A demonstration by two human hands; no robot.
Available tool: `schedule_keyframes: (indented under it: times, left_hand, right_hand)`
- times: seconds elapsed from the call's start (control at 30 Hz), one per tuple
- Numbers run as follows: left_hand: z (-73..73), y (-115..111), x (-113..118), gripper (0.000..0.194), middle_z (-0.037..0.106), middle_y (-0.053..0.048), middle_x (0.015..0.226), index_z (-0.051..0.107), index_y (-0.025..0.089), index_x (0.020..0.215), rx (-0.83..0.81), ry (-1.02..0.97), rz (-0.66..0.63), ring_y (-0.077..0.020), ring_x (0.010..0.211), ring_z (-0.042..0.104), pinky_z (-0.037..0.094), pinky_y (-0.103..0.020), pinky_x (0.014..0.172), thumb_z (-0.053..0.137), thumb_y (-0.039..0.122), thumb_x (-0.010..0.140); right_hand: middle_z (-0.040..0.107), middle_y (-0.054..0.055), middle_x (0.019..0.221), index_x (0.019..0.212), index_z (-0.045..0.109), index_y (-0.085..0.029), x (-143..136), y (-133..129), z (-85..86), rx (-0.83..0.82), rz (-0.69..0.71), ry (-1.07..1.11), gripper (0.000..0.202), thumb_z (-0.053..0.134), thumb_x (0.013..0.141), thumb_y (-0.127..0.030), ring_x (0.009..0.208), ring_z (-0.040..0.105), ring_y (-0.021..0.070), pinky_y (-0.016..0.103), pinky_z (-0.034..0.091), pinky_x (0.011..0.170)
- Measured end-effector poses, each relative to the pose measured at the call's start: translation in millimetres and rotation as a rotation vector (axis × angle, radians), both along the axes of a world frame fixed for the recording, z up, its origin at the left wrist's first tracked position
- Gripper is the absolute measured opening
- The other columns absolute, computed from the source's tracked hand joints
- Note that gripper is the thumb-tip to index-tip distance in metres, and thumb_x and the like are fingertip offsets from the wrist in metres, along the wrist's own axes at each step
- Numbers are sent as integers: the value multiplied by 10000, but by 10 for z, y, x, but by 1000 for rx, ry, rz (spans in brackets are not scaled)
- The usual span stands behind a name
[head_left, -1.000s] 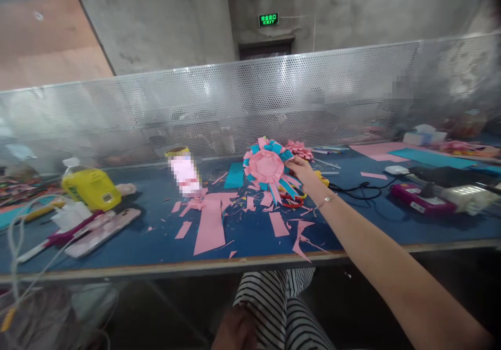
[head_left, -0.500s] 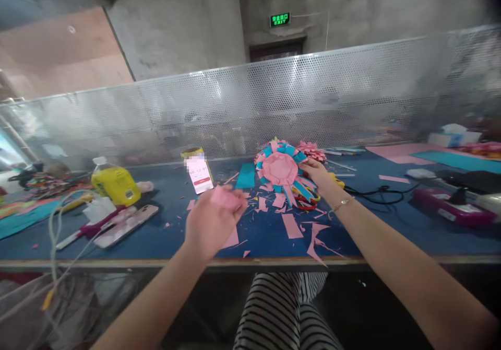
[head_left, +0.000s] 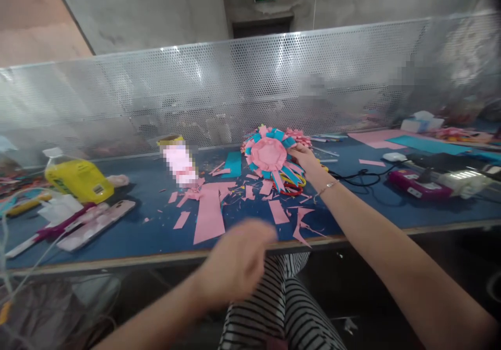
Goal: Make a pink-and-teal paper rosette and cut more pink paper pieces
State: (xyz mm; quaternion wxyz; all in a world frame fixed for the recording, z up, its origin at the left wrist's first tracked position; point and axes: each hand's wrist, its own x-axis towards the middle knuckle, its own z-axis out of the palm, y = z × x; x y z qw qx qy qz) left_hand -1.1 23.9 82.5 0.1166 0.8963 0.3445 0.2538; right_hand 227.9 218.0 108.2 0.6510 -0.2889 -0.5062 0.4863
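Note:
My right hand (head_left: 302, 156) is closed on the right edge of a paper rosette (head_left: 269, 154), which stands tilted up with its front facing me. The rosette has a round pink centre, a ring of pink and blue loops, and ribbon tails at its lower right. My left hand (head_left: 245, 256) is over the table's front edge, above my lap. Motion smears its fingers, so I cannot make out whether anything is in them. Left of the rosette lies a wide pink paper strip (head_left: 210, 214). Small pink scraps (head_left: 277, 211) are scattered in front of the rosette.
A phone (head_left: 180, 164) leans upright against a yellow roll. At the left are a yellow liquid bottle (head_left: 80, 177), a glue gun (head_left: 66, 224) and another phone (head_left: 97, 224). A purple power strip (head_left: 418, 184) with cables lies right. A perforated metal screen (head_left: 219, 89) stands behind.
My left hand has moved down and right, off the tabletop; the pink piece seen in it before is no longer visible there. My right hand still holds the rosette. The view has shifted.

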Motion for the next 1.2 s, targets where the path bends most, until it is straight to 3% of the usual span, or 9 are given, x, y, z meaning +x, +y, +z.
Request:
schedule_keyframes:
  times: [0.2,0.3,0.4,0.57,0.67,0.73,0.93,1.1,1.2]
  left_hand:
    - [-1738,-702,147,70,652,16,865,578,285,816,10,226,-232,-184,974,542,371,-345,890,569,282,747]
    - [-2092,-633,66,58,645,32,744,543,248,749,31,355,-239,-148,782,578,386,-309,855,588,282,737]
    - [-1749,-604,-50,27,639,6,717,551,236,772,-4,296,-263,-149,677,562,408,-254,665,530,220,770]
    - [-316,-482,-211,189,621,-70,736,620,215,888,75,-145,-86,-187,696,528,376,-298,706,475,183,770]
    - [475,64,-171,176,579,-65,710,635,186,869,132,-283,144,-191,728,498,360,-319,770,507,197,748]
    - [768,615,-109,144,561,-76,744,623,162,800,123,-343,259,-235,880,474,331,-363,849,528,244,729]
    - [602,1814,-78,178,538,-86,729,513,156,603,-406,-764,401,-250,928,497,382,-342,801,579,307,673]
    - [370,1773,-48,428,552,-46,731,508,172,831,-697,-1081,175,-158,622,542,450,-315,597,463,574,690]
    - [336,1692,-5,466,556,0,720,484,184,865,-771,-1111,82,-109,529,518,445,-260,514,705,416,527]
  right_hand:
    - [620,-22,694,724,596,-205,16,13,-7,-5,-28,-23,234,687,532,-303,673,567,154,273,438,635]
    - [622,-19,695,721,602,-200,5,-11,-4,-16,-14,-21,232,690,529,-295,677,573,154,276,440,650]
    - [629,-14,707,709,604,-197,1,-20,-10,-10,-1,-24,234,703,522,-296,708,578,159,279,441,673]
    - [621,-25,670,672,606,-196,9,14,-17,-35,-10,21,222,717,501,-282,647,564,142,269,446,629]
    - [623,-26,679,669,622,-199,2,12,-14,-44,-18,32,204,715,501,-267,647,562,133,255,450,626]
    - [630,-22,703,683,628,-203,-3,4,-16,-51,-4,35,203,715,511,-267,657,566,135,258,455,637]
    - [635,-14,705,684,620,-209,-41,-3,-38,-57,-50,54,223,717,501,-292,649,576,152,279,461,636]
    - [636,-4,670,675,618,-212,-213,-36,-75,-51,32,11,250,725,491,-342,649,585,184,298,466,631]
    - [643,3,717,702,621,-210,-304,-71,-111,-31,84,-7,230,713,535,-338,699,588,187,291,466,664]
